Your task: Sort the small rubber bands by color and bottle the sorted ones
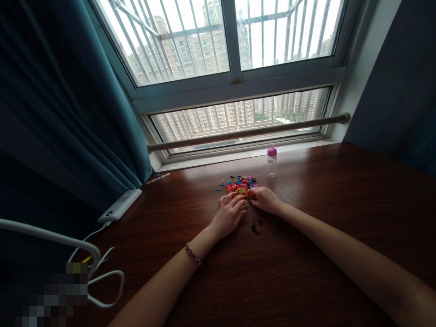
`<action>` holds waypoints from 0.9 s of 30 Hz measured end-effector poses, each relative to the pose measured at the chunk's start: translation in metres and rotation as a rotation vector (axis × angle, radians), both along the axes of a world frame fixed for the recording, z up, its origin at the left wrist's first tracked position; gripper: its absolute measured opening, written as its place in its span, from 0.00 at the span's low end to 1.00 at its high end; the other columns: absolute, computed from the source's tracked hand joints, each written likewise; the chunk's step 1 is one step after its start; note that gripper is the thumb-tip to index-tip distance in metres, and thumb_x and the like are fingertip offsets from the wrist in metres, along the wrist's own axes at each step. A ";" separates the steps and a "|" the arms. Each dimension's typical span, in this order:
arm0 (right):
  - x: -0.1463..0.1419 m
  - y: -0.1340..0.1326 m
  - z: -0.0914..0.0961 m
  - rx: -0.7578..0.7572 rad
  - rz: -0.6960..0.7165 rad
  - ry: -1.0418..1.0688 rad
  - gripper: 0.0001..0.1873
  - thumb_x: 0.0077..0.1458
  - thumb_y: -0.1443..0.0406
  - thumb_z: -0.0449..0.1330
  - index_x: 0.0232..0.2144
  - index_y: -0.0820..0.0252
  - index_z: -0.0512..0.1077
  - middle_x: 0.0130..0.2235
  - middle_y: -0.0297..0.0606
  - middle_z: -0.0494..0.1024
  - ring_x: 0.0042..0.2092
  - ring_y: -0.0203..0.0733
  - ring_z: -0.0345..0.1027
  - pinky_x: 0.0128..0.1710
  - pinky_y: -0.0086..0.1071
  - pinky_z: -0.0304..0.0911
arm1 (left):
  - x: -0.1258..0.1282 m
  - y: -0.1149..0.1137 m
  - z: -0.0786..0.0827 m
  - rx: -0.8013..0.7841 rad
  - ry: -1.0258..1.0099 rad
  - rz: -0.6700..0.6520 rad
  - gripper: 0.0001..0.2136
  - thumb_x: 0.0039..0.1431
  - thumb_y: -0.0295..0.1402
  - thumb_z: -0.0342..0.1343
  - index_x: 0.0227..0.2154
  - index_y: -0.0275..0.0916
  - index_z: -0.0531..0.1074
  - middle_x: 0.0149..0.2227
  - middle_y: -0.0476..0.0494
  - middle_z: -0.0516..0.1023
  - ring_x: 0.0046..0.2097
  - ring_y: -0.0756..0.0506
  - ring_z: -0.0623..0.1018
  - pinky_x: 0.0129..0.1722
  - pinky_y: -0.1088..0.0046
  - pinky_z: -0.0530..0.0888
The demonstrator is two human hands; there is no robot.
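Observation:
A heap of small colourful elastic hair ties [240,182], mixed red, yellow, blue, pink and black, lies on the dark wooden table. My left hand [230,214] rests at the near left edge of the heap, its fingers stretched out over the closest ties. A yellowish tie [244,207] shows beside its fingertips. From the right, my right hand [266,200] reaches the heap with its fingers curled in at the near edge. What its fingertips pinch is too small to make out. Nearer to me lie a few black hair ties [255,226], apart from the heap.
Behind the heap, a clear bottle with a pink lid [271,161] stands upright by the window sill. To the left are a white power strip [121,206] and a looping white cable [116,272]. A blue curtain [112,113] hangs at the table's left edge.

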State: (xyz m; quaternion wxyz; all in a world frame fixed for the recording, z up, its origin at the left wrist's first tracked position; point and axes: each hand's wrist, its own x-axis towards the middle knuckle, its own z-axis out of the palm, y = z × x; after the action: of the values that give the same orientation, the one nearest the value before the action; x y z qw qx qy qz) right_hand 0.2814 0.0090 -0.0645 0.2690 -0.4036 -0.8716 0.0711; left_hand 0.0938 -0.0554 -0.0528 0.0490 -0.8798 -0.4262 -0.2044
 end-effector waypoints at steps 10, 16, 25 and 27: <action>0.012 0.021 0.003 -0.310 -0.032 0.515 0.09 0.42 0.63 0.60 0.28 0.63 0.75 0.26 0.36 0.76 0.26 0.34 0.66 0.27 0.26 0.60 | 0.000 0.010 -0.009 -0.151 0.083 0.094 0.20 0.59 0.45 0.38 0.54 0.51 0.56 0.58 0.50 0.59 0.60 0.38 0.49 0.55 0.45 0.35; 0.031 0.015 0.030 -0.965 0.380 0.316 0.17 0.39 0.60 0.63 0.32 0.68 0.75 0.20 0.34 0.73 0.19 0.29 0.61 0.17 0.22 0.52 | 0.001 0.010 -0.008 -0.188 0.127 0.102 0.22 0.59 0.47 0.36 0.55 0.53 0.54 0.59 0.52 0.56 0.60 0.38 0.48 0.55 0.45 0.33; 0.035 0.012 0.035 -1.007 0.489 0.226 0.19 0.45 0.60 0.59 0.37 0.67 0.74 0.24 0.38 0.76 0.25 0.34 0.69 0.23 0.23 0.61 | 0.001 0.008 -0.007 -0.192 0.146 0.091 0.22 0.59 0.48 0.34 0.56 0.53 0.53 0.59 0.53 0.54 0.60 0.39 0.48 0.56 0.47 0.30; 0.032 0.014 0.031 -0.812 0.387 0.282 0.18 0.47 0.60 0.57 0.36 0.67 0.75 0.22 0.37 0.75 0.22 0.33 0.68 0.20 0.23 0.60 | 0.001 0.009 -0.008 -0.213 0.143 0.092 0.23 0.59 0.48 0.34 0.56 0.53 0.51 0.59 0.53 0.55 0.60 0.39 0.48 0.55 0.46 0.30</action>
State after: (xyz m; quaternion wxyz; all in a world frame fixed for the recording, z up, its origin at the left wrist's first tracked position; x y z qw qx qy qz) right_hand 0.3132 0.0229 -0.0333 0.1870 -0.2928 -0.7874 0.5092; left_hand 0.0948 -0.0460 -0.0606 -0.0053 -0.8718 -0.4810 -0.0925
